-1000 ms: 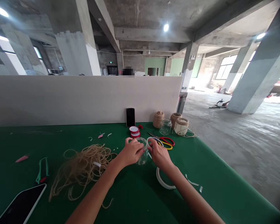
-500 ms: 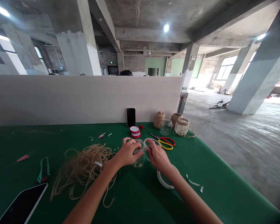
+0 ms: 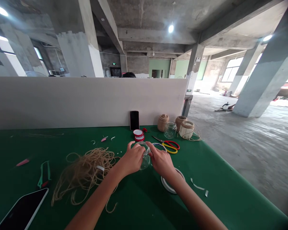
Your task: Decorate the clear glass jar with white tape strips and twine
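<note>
A clear glass jar (image 3: 145, 162) stands tilted slightly in front of me, its rim partly covered by fingers. My left hand (image 3: 134, 158) is closed around the jar's upper left side, thumb and fingers at the neck. My right hand (image 3: 162, 161) is at the jar's right side, its index finger touching the neck. A roll of tape (image 3: 161, 145), seen as a thin ring, shows behind the right hand, which appears closed on it; the gripping fingers are partly hidden. Another white tape roll (image 3: 167, 187) lies on the table under my right wrist.
Loose jute twine (image 3: 91, 172) lies left. Scissors (image 3: 170, 145), red-rimmed rolls (image 3: 138, 135), a glass jar (image 3: 170, 130) and twine-wrapped jars (image 3: 163, 123) sit farther back. A phone (image 3: 134, 120) leans on the white partition (image 3: 86, 102). A tablet (image 3: 21, 207) and green-handled cutter (image 3: 44, 174) lie left.
My right hand has shifted slightly left, its index finger now reaching the jar's neck. My left fingers have closed in more around the jar's rim. The tape ring shows less beside the right hand.
</note>
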Demonstrator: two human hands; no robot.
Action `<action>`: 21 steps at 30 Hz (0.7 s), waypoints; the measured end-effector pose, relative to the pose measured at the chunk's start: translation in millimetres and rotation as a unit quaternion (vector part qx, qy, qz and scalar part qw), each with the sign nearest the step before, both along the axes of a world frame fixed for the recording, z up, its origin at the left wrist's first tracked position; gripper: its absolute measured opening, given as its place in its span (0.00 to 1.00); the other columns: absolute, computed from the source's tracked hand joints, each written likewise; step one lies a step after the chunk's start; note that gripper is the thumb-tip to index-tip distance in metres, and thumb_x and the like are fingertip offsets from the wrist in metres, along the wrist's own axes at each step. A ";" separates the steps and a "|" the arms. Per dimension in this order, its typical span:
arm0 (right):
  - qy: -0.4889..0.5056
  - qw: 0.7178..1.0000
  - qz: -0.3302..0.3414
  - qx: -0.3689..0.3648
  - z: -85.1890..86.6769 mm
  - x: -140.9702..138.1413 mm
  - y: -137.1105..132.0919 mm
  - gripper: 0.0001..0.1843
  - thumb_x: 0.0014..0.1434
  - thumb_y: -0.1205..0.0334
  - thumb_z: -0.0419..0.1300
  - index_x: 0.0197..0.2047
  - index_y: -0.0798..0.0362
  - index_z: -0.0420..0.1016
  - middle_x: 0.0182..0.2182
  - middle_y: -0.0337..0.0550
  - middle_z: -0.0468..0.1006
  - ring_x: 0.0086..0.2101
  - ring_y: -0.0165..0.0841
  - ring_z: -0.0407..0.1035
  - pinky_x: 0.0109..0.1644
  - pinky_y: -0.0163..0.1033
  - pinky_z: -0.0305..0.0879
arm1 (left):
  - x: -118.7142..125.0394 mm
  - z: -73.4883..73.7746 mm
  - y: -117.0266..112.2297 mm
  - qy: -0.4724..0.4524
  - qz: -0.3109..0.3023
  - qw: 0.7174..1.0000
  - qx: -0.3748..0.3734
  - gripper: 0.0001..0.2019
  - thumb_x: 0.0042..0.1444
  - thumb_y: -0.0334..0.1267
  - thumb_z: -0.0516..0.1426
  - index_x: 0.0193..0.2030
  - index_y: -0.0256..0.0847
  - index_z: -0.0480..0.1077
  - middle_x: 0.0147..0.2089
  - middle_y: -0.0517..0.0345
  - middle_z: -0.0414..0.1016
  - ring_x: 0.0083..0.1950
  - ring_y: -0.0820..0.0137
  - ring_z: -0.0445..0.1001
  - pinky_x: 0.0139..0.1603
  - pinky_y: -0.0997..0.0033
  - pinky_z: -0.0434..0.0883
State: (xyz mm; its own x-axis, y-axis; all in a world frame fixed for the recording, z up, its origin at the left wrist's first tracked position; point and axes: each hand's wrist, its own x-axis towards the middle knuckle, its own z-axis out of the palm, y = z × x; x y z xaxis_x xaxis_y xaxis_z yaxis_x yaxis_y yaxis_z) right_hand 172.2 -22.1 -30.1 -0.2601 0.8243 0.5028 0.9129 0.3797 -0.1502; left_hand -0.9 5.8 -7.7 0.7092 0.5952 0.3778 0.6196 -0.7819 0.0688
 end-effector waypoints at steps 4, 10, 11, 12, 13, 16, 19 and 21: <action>0.003 0.998 -0.030 -0.061 0.8 1.5 2.7 0.30 0.63 0.60 0.47 0.66 0.46 0.41 0.25 0.37 0.76 0.21 0.32 0.68 0.22 0.33 0.45 | -1.8 -3.2 0.8 -0.022 0.004 1.000 -0.014 0.08 0.58 0.28 0.41 0.35 0.42 0.57 0.33 0.58 0.63 0.38 0.67 0.64 0.57 0.54 0.54; 0.049 0.994 0.042 -0.089 0.4 3.9 5.1 0.29 0.63 0.62 0.45 0.65 0.51 0.39 0.26 0.37 0.75 0.25 0.31 0.69 0.24 0.32 0.46 | -1.3 -3.8 4.1 -0.036 0.003 0.999 -0.023 0.06 0.59 0.34 0.45 0.32 0.42 0.59 0.30 0.60 0.64 0.36 0.67 0.64 0.53 0.55 0.56; 0.050 0.993 0.052 -0.090 0.9 4.2 4.7 0.29 0.63 0.63 0.45 0.65 0.51 0.39 0.27 0.38 0.76 0.26 0.31 0.69 0.25 0.31 0.46 | -1.1 -4.0 4.5 -0.034 0.003 0.999 -0.026 0.07 0.60 0.37 0.45 0.31 0.42 0.59 0.30 0.60 0.64 0.36 0.67 0.65 0.52 0.55 0.56; 0.050 0.993 0.058 -0.090 1.7 4.6 4.1 0.29 0.63 0.63 0.45 0.65 0.51 0.39 0.28 0.38 0.76 0.26 0.32 0.69 0.25 0.32 0.46 | -1.1 -4.4 4.8 -0.032 0.004 0.999 -0.029 0.09 0.60 0.39 0.45 0.31 0.41 0.60 0.29 0.60 0.64 0.36 0.67 0.65 0.51 0.55 0.56; 0.047 0.993 0.062 -0.090 2.8 5.0 3.2 0.29 0.62 0.64 0.45 0.65 0.52 0.39 0.29 0.39 0.76 0.27 0.32 0.70 0.25 0.32 0.46 | -1.2 -4.9 5.0 -0.033 0.003 0.999 -0.031 0.10 0.61 0.40 0.45 0.30 0.41 0.60 0.29 0.60 0.65 0.36 0.67 0.65 0.51 0.56 0.56; 0.026 0.994 0.064 -0.083 7.5 6.5 0.1 0.30 0.61 0.65 0.45 0.64 0.53 0.41 0.30 0.40 0.77 0.27 0.32 0.69 0.25 0.33 0.44 | -2.2 -6.4 4.6 -0.042 0.002 0.999 -0.033 0.12 0.62 0.39 0.44 0.30 0.41 0.62 0.30 0.59 0.66 0.38 0.67 0.66 0.50 0.56 0.56; -0.009 0.997 0.052 -0.060 12.4 7.7 -1.9 0.31 0.59 0.66 0.46 0.64 0.52 0.43 0.28 0.39 0.77 0.24 0.32 0.68 0.24 0.34 0.40 | -3.2 -6.0 2.7 -0.048 0.005 0.998 -0.038 0.09 0.61 0.39 0.45 0.35 0.43 0.65 0.33 0.58 0.68 0.41 0.65 0.67 0.54 0.52 0.53; -0.027 0.998 0.040 -0.046 14.4 8.2 -2.4 0.31 0.58 0.66 0.47 0.64 0.51 0.45 0.25 0.37 0.76 0.22 0.31 0.67 0.24 0.35 0.37 | -3.3 -4.5 1.0 -0.046 0.011 0.998 -0.045 0.09 0.61 0.39 0.46 0.39 0.44 0.66 0.35 0.57 0.70 0.43 0.65 0.67 0.56 0.50 0.51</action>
State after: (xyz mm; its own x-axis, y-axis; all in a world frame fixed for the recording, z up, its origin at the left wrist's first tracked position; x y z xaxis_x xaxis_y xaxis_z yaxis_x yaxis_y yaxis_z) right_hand 180.4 -24.5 -15.7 -0.3508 0.8417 0.4104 0.8879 0.4382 -0.1398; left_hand -4.2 6.8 -12.2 0.6601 0.6446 0.3857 0.6240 -0.7564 0.1960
